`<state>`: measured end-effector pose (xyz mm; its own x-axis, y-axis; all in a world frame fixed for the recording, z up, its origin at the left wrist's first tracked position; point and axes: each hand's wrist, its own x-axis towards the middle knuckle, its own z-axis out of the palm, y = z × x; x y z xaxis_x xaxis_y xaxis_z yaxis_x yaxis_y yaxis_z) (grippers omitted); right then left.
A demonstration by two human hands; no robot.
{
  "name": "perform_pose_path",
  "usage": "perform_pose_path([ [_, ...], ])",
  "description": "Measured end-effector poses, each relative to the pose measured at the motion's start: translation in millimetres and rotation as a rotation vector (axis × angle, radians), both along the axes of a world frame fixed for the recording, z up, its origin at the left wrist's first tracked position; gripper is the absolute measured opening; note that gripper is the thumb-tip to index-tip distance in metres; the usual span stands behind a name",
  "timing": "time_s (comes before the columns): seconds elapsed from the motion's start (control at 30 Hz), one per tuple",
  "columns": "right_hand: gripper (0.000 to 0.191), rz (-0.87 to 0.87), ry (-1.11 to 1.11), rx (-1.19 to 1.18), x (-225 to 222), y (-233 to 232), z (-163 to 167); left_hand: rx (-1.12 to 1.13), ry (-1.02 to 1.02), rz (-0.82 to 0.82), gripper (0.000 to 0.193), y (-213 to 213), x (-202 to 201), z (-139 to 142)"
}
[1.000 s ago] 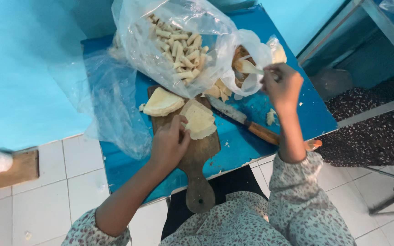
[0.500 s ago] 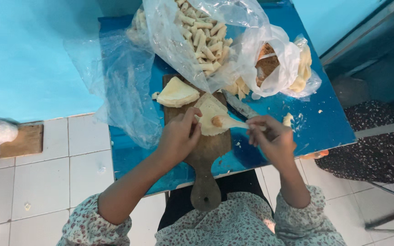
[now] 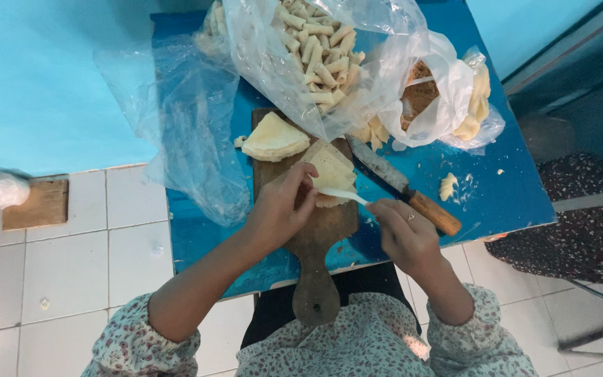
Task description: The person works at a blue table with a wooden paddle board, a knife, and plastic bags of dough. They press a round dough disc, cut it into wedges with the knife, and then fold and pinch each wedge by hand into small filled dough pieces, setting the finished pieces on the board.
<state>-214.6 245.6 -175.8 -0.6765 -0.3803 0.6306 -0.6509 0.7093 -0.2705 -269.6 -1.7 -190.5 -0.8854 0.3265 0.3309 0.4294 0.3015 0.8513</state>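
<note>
My left hand (image 3: 280, 206) presses on a stack of pale triangular pastry sheets (image 3: 331, 167) that lies on a wooden cutting board (image 3: 315, 237). My right hand (image 3: 403, 234) pinches the corner of one thin sheet (image 3: 343, 196) and holds it stretched off the stack. A second pile of sheets (image 3: 272, 138) rests at the board's upper left. A knife with a wooden handle (image 3: 406, 190) lies on the blue table (image 3: 497, 202) beside the board, just above my right hand.
A clear plastic bag full of rolled pastry sticks (image 3: 319, 49) sits at the table's far side. A white bag of filling (image 3: 434, 98) is to its right. Loose clear plastic (image 3: 190, 132) drapes the table's left edge. White tiled floor (image 3: 71, 258) lies left.
My right hand came down from the white bag to the board and took hold of a sheet's corner. My left hand stayed on the stack.
</note>
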Motion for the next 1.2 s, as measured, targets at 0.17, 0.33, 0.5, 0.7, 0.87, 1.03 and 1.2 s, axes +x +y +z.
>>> perform_pose_path([
  [0.17, 0.035, 0.025, 0.009, 0.054, 2, 5, 1, -0.02, 0.027, -0.012, 0.026, 1, -1, -1],
  [0.33, 0.03, -0.08, 0.138, 0.043, -4, 11, 0, -0.068, 0.072, -0.028, 0.027, 3, -1, -3],
  [0.5, 0.013, -0.423, 0.147, -0.092, -29, 26, 29, -0.139, 0.246, -0.086, 0.02, 3, -2, -6],
  [0.7, 0.037, -0.523, 0.432, 0.212, -66, 5, 51, -0.169, 0.324, -0.121, 0.018, 2, -3, -9],
  [0.87, 0.02, -0.32, -0.099, -0.098, -43, -27, 18, -0.205, 0.399, -0.141, 0.019, 0, -6, -14],
  [1.03, 0.032, -0.266, -0.324, -0.164, -31, -39, -11, -0.221, 0.419, -0.145, 0.018, -2, -6, -17],
  [1.2, 0.031, -0.276, -0.391, -0.301, -31, -48, -18, -0.255, 0.403, -0.121, 0.02, -5, -4, -16],
])
